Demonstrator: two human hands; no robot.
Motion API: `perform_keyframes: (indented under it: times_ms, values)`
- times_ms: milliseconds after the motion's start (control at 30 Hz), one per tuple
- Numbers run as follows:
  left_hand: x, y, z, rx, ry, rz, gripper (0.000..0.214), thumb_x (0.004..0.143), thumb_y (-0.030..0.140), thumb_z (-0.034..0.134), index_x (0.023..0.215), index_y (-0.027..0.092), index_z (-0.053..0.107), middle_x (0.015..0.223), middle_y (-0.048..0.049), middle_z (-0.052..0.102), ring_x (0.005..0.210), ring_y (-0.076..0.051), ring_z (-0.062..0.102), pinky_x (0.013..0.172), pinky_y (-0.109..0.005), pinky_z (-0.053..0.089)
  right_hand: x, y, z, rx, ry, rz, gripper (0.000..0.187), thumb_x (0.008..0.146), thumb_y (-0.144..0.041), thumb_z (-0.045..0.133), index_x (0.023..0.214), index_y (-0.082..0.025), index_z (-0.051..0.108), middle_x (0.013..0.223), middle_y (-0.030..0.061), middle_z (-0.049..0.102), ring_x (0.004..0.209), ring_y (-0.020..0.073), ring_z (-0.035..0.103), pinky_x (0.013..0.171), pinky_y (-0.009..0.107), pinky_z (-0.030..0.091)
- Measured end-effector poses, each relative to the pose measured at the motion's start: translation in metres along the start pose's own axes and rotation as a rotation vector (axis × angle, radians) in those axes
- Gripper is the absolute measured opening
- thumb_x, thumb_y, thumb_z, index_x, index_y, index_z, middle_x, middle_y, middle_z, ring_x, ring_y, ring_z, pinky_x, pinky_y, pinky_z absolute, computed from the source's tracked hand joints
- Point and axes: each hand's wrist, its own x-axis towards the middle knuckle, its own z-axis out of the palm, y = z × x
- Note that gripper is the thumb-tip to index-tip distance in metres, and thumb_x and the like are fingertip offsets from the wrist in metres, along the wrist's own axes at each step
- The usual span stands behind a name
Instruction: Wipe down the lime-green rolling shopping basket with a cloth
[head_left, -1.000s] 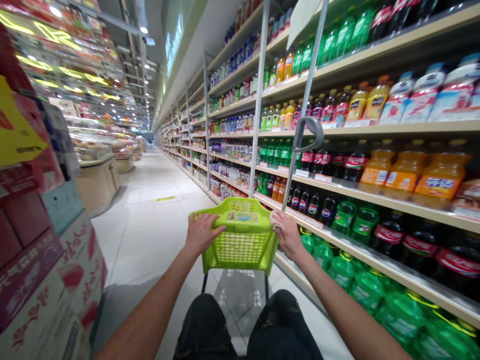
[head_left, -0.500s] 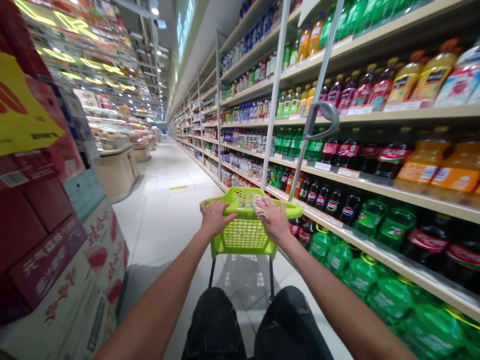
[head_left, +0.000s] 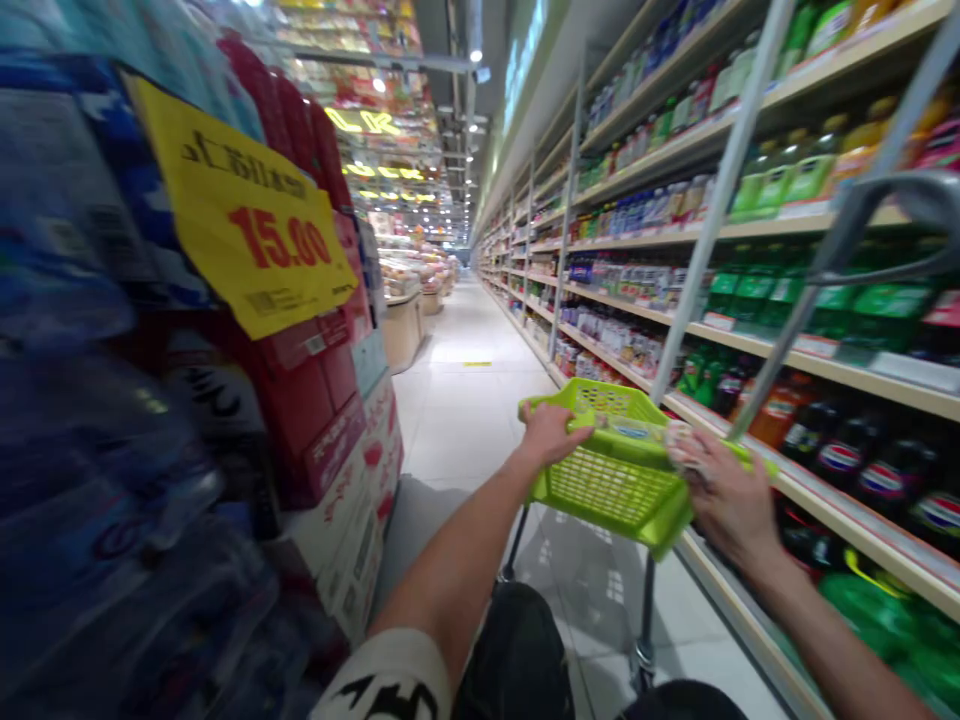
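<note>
Ahead of my knees stands a lime-green shopping cart (head_left: 607, 490), a plastic basket with open-weave sides on thin metal legs. My left hand (head_left: 551, 437) is closed over the left part of its near rim. At the right end of that rim, my right hand (head_left: 731, 495) grips a crumpled pale cloth (head_left: 684, 450) with pinkish marks, pressed against the green plastic. The palm side of each hand is hidden. A small bluish label (head_left: 632, 431) shows on the rim between the hands. The cart is angled, its right side close to the shelves.
Drink shelves (head_left: 825, 355) line the right side, full of bottles. Beside the cart rises a slanted metal pole with a grey loop (head_left: 825, 262). Stacked cartons (head_left: 352, 520) and a yellow price sign (head_left: 255, 220) stand close on the left. White tiled floor (head_left: 457, 420) runs down the aisle.
The view has turned left, so cart and shelves sit further right and more of the carton stack shows. The cart now looks skewed. Both hands keep their places on it.
</note>
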Motion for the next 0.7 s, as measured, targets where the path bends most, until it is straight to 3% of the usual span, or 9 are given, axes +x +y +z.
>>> perform_keyframes:
  times_ms: [100,233,333,433,500,633,700]
  values:
    - [0.003,0.002,0.003,0.015,0.05,-0.04,0.051,0.078,0.055,0.035,0.084,0.015,0.065,0.087,-0.008,0.065,0.095,-0.025,0.051,0.095,-0.051,0.016,0.001,0.026,0.012,-0.045,0.113,0.035,0.044,0.084,-0.037,0.023,0.098,-0.022,0.062,0.108,0.019,0.059,0.102,0.0287,0.053,0.087,0.05,0.03]
    - [0.011,0.002,0.004,0.016,0.033,-0.123,0.042,0.079,0.051,0.039,0.078,0.018,0.066,0.084,-0.0043,0.067,0.092,-0.022,0.052,0.096,-0.051,0.017,0.014,-0.015,0.027,0.086,0.016,-0.019,0.04,0.084,-0.034,0.028,0.108,-0.018,0.056,0.119,0.0153,0.053,0.112,0.0267,0.046,0.087,0.045,0.034]
    - [0.016,-0.002,0.003,-0.014,0.0,-0.177,0.036,0.079,0.047,0.043,0.076,0.02,0.066,0.085,-0.003,0.067,0.091,-0.02,0.052,0.098,-0.05,0.017,0.026,-0.038,0.032,0.174,-0.048,-0.108,0.036,0.083,-0.027,0.033,0.112,-0.021,0.053,0.125,0.0105,0.049,0.117,0.0245,0.043,0.095,0.048,0.027]
    - [0.016,-0.006,0.001,-0.021,-0.011,-0.204,0.032,0.079,0.043,0.044,0.075,0.02,0.066,0.084,-0.0018,0.067,0.09,-0.019,0.052,0.099,-0.047,0.017,0.035,-0.024,0.035,0.199,-0.041,-0.074,0.034,0.082,-0.026,0.033,0.107,-0.021,0.056,0.121,0.0109,0.053,0.113,0.0262,0.046,0.096,0.054,0.022]
    - [0.014,-0.006,-0.003,-0.043,-0.018,-0.208,0.028,0.079,0.04,0.045,0.074,0.02,0.065,0.083,-0.0013,0.067,0.091,-0.019,0.053,0.1,-0.047,0.016,0.04,-0.014,0.037,0.211,-0.049,-0.022,0.034,0.081,-0.025,0.033,0.104,-0.018,0.058,0.116,0.0131,0.056,0.108,0.0281,0.049,0.094,0.055,0.025]
    - [0.016,0.013,-0.015,-0.212,0.171,-0.19,0.025,0.078,0.033,0.048,0.095,0.021,0.061,0.111,-0.0056,0.059,0.108,-0.022,0.046,0.101,-0.045,0.019,0.054,-0.035,0.038,0.335,-0.127,0.024,0.042,0.076,-0.019,0.037,0.114,-0.009,0.05,0.118,0.0166,0.053,0.112,0.0267,0.046,0.092,0.044,0.036]
    - [0.02,0.03,-0.018,-0.313,0.142,-0.07,0.033,0.077,0.035,0.049,0.107,0.022,0.056,0.119,-0.0072,0.054,0.113,-0.023,0.044,0.102,-0.043,0.021,0.061,-0.05,0.04,0.416,-0.105,0.066,0.051,0.075,-0.02,0.039,0.124,-0.007,0.04,0.125,0.0168,0.048,0.118,0.0244,0.041,0.095,0.04,0.035]
